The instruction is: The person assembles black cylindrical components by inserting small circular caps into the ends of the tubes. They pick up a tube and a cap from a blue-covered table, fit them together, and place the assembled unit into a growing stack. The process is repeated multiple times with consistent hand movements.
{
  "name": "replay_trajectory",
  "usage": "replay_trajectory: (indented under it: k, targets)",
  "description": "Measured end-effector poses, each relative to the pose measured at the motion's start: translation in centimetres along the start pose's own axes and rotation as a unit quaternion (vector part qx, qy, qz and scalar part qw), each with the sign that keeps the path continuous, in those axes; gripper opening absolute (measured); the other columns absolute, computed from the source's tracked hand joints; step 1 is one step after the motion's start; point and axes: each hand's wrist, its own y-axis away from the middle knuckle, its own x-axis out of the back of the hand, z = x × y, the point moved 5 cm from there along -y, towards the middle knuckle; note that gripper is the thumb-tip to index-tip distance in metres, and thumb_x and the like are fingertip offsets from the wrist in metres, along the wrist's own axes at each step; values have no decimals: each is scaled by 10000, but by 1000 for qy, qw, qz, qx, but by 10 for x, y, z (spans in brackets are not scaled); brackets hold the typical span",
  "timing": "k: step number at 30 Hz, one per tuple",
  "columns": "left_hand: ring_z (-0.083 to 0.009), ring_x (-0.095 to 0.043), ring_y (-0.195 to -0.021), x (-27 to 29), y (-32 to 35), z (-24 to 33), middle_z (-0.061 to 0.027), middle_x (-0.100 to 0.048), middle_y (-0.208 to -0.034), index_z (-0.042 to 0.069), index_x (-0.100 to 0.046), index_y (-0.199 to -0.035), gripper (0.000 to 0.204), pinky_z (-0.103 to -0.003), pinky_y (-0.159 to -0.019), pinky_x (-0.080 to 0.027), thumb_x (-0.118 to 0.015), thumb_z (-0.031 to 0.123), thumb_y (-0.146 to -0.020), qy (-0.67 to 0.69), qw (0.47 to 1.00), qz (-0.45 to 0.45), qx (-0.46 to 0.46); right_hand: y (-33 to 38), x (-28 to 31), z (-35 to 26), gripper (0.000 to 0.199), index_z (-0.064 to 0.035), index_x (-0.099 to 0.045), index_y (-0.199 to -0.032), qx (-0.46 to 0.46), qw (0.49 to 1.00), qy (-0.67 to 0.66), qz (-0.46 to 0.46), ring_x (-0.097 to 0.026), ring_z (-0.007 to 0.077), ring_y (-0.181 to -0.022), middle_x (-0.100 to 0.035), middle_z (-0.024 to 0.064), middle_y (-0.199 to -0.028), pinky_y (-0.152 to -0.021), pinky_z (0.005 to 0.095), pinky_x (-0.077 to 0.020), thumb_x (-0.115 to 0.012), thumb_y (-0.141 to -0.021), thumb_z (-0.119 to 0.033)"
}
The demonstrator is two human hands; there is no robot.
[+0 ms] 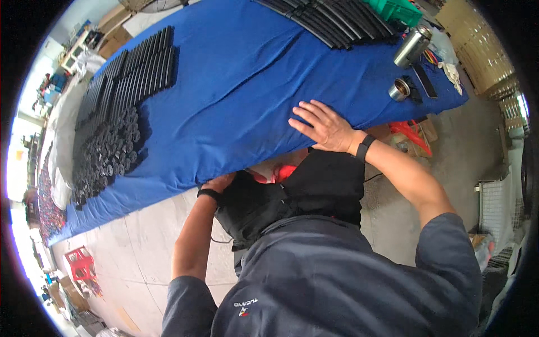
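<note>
My right hand (324, 128) lies on the blue cloth (224, 106) that covers the table, near its front edge. Its fingers are stretched out and spread, and it holds nothing. At the table's near edge, above my left thigh, is my left hand (220, 183). Its fingers are hidden, so what they touch or hold does not show. On the left of the table, rows of black tubes (143, 70) lie side by side. A heap of small round black caps (115, 146) sits just nearer to me.
Longer black rods (331, 19) lie at the far edge beside a green crate (396, 10). A steel flask (412, 48), a steel cup (399, 90) and a dark phone-like slab (424, 80) stand at the right end. A red stool (82, 264) is on the floor at left.
</note>
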Motion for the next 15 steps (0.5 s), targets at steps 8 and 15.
replay_trajectory:
  k: [8,15]
  targets:
    - [-451,-496,-1358,48,-13,22,-201,-568,-1456,146,-587,-1417,535,-607,-1145,-363,-585,378,-935,101,995,-18,3,16,9,1,1011,-151,-418,-1500,-8,1000,-12,3,-439,360,-1407,-464,162,-1485,-1203,514,-355,-930,-648,-334]
    - [-449,-556,-1286,-4,21,-2,-233,-627,-1357,107,-649,-1322,451,-543,-1100,-422,-611,391,-974,-117,984,48,-128,-1,12,-9,1024,-123,-424,-1503,42,997,11,65,-455,370,-1380,-479,175,-1476,-1176,533,-361,-885,-635,-408]
